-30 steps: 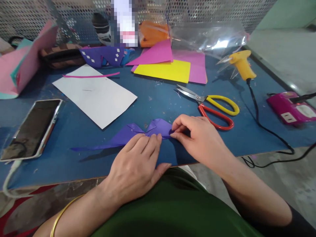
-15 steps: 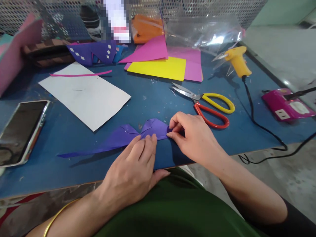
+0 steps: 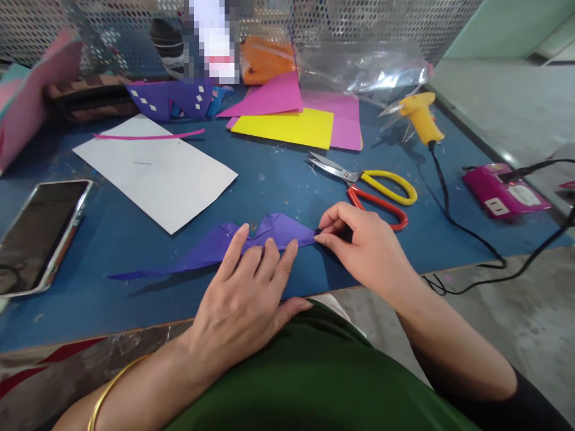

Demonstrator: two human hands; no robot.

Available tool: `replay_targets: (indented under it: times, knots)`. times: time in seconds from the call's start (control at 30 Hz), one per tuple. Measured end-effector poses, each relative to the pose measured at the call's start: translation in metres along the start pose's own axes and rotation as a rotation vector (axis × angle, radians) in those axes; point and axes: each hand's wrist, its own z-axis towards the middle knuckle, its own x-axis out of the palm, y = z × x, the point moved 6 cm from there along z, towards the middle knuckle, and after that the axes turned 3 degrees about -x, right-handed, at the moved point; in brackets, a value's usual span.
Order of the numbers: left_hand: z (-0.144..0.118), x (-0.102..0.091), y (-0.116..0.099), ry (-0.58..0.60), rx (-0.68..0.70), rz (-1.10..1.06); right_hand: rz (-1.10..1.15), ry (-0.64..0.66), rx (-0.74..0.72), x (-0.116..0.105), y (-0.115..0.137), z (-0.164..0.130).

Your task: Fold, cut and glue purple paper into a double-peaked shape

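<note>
A purple paper cut-out (image 3: 285, 230) with creased, pointed curves lies along the front of the blue table, its long thin tail reaching to the left. My left hand (image 3: 251, 281) rests on its lower edge with the fingers spread and the palm down. At the cut-out's right tip, my right hand (image 3: 354, 239) pinches the paper between thumb and index finger. Just beyond that hand lie scissors (image 3: 354, 176) with one yellow and one red handle, their blades slightly apart.
Behind are a white sheet (image 3: 157, 173) with a pink strip (image 3: 148, 137), yellow paper (image 3: 283, 129), and a purple mask shape (image 3: 188, 99). A phone (image 3: 42, 233) lies left. A yellow glue gun (image 3: 422, 117) and a magenta power socket (image 3: 505, 191) with cords stand right.
My left hand's fingers have spread apart on the paper. My right hand still pinches the tip, slightly farther right. The whole view has shifted a little.
</note>
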Motion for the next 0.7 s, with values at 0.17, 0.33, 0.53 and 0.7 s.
replay_targets:
  times: [0.17,0.33,0.53,0.7]
  knots:
    - [-0.001,0.000,-0.001,-0.023,-0.002,0.046,-0.002,-0.010,0.034,-0.002,-0.002,0.001]
    - [-0.002,0.000,0.000,-0.006,-0.007,0.045,-0.034,0.051,0.028,0.001,0.000,0.007]
    - [0.000,0.000,0.000,-0.030,-0.030,0.005,-0.147,0.076,-0.049,0.003,0.003,0.010]
    - [0.006,0.003,-0.007,-0.008,-0.013,-0.092,-0.069,0.052,-0.072,0.003,0.000,0.007]
